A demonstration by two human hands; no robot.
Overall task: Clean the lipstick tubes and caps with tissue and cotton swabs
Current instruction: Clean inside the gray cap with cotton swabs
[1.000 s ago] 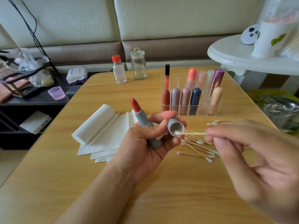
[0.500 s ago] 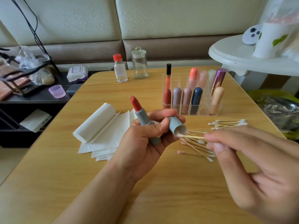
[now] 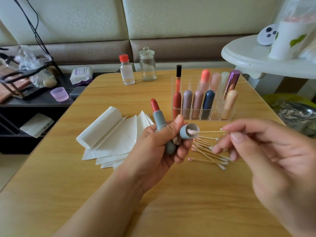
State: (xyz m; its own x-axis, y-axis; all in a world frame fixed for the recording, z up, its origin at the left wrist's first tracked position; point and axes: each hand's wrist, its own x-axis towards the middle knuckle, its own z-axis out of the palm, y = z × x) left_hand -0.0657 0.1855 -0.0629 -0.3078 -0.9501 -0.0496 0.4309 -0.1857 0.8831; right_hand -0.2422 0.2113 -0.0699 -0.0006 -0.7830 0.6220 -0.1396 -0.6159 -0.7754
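Note:
My left hand grips a grey lipstick tube with its red stick raised, and also pinches the matching grey cap with its opening facing right. My right hand pinches a wooden cotton swab by its far end. The swab's pink-stained tip sits at the mouth of the cap. A loose pile of cotton swabs lies on the table under my hands. Folded white tissues lie to the left.
A clear organiser holding several capped lipsticks stands behind my hands on the wooden table. A red-capped bottle and a glass jar stand at the far edge. A white side table is at right, a bin beneath it.
The swab tip has drawn back from deep inside the cap to its mouth, now showing pink. My right hand has shifted right and loosened its other fingers. The cap has tilted slightly.

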